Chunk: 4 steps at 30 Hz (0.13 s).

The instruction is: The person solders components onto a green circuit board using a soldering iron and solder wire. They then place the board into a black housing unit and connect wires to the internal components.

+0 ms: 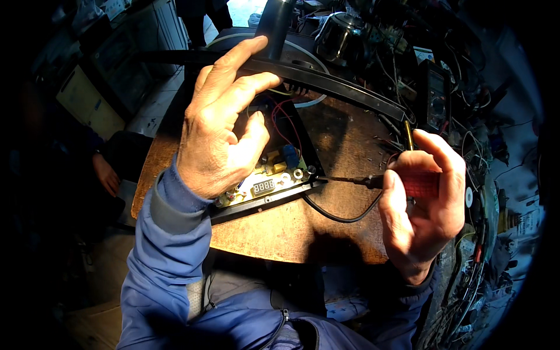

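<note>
My left hand (219, 131) holds up a long, thin black panel (338, 87), seen nearly edge-on. Its fingers are at the panel's near edge, with the thumb apart below. Under that hand lies an opened black housing (251, 209) containing a lit circuit board (274, 169) with a small digit display (264, 186), a blue capacitor and other parts. My right hand (423, 198) grips a red-handled screwdriver (420, 184), its thin dark shaft pointing left at the housing's right corner. A brass-coloured rod (408, 135) stands between the right index finger and the panel's right end.
A worn wooden tabletop (344, 134) lies beneath, and a black cable (344, 220) loops from the housing. A dark multimeter (436, 96), a shiny metal pot (341, 38) and tangled wires crowd the right and back. Another person's hand (106, 175) rests at left.
</note>
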Motion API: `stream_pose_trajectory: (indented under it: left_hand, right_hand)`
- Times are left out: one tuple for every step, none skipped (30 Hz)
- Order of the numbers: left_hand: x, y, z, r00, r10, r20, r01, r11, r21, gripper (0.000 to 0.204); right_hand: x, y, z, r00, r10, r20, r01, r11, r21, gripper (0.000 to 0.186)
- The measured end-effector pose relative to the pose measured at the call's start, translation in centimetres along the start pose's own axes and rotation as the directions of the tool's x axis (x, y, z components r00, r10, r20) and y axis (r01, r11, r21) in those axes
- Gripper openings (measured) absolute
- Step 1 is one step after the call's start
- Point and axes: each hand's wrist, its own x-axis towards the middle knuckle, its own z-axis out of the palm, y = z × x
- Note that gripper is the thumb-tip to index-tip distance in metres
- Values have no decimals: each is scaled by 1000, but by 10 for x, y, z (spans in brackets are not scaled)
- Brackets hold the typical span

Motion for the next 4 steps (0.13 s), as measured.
stream_pose_trajectory:
  left_hand:
    - [0, 1, -2, 1000, 6, 17, -6, 1000, 2, 43]
    - [1, 0, -4, 999, 11, 32, -11, 1000, 5, 41]
    - [2, -1, -5, 999, 11, 46, -11, 1000, 10, 40]
    - [6, -5, -2, 997, 77, 4, -77, 996, 42, 42]
  right_hand:
    - [-3, 3, 0, 999, 26, -21, -26, 999, 27, 57]
    - [-6, 5, 1, 998, 53, -43, -50, 997, 55, 59]
    - [-9, 8, 1, 995, 79, -64, -74, 994, 84, 60]
    - [-10, 13, 1, 996, 50, -67, -41, 990, 138, 60]
